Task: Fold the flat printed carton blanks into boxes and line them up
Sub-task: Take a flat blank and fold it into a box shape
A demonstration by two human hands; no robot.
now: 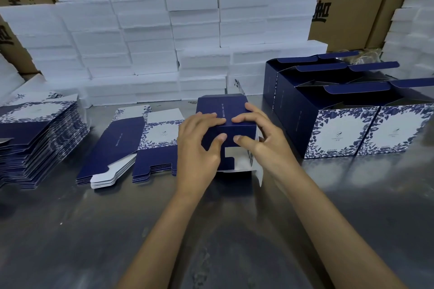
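Note:
A half-formed navy carton (222, 108) with blue-and-white floral print stands at the table's centre. My left hand (198, 145) grips its near left side, fingers over the top edge and thumb on the front flap. My right hand (257, 136) grips the near right side the same way. A white inner flap (239, 162) shows below my thumbs. A small pile of flat blanks (131, 145) lies just left of the carton. A tall stack of blanks (40, 134) sits at the far left. Several folded boxes (340, 110) stand in rows on the right, tops open.
White foam blocks (150, 37) are stacked in a wall behind the work area, with more at the right edge (413, 30). Brown shipping cartons (347, 2) rise behind them. The steel table (94, 230) stretches toward me.

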